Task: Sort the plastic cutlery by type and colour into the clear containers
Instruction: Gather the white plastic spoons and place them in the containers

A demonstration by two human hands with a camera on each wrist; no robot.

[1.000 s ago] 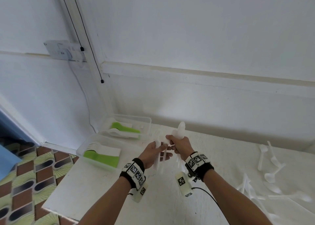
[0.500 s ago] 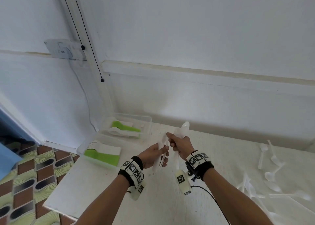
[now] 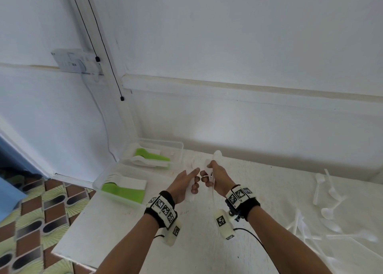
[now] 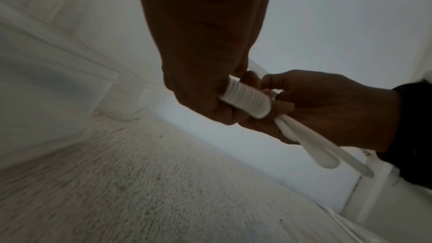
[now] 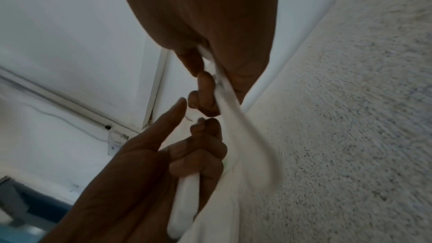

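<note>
Both hands meet above the middle of the white table (image 3: 124, 222). My left hand (image 3: 193, 180) (image 4: 205, 84) grips a stacked bundle of white cutlery (image 4: 245, 103) (image 5: 187, 191), with its index finger pointing out toward the right hand. My right hand (image 3: 206, 176) (image 5: 208, 91) holds white spoons (image 3: 216, 157) (image 4: 315, 147) in a fist, one bowl sticking up above it and the handles (image 5: 245, 132) hanging below. The knuckles of the two hands almost touch. I cannot tell what type of cutlery the left bundle is.
Two clear containers stand at the table's far left corner: the far one (image 3: 179, 149) holds green and white spoons, the near one (image 3: 98, 183) green and white forks. Several loose white spoons (image 3: 329, 211) lie at the right. Tiled floor (image 3: 41, 211) lies beyond the left edge.
The hands have drawn closer together until they nearly touch. My left fingers have curled round their white bundle, and the right hand's spoons have tilted and dropped slightly.
</note>
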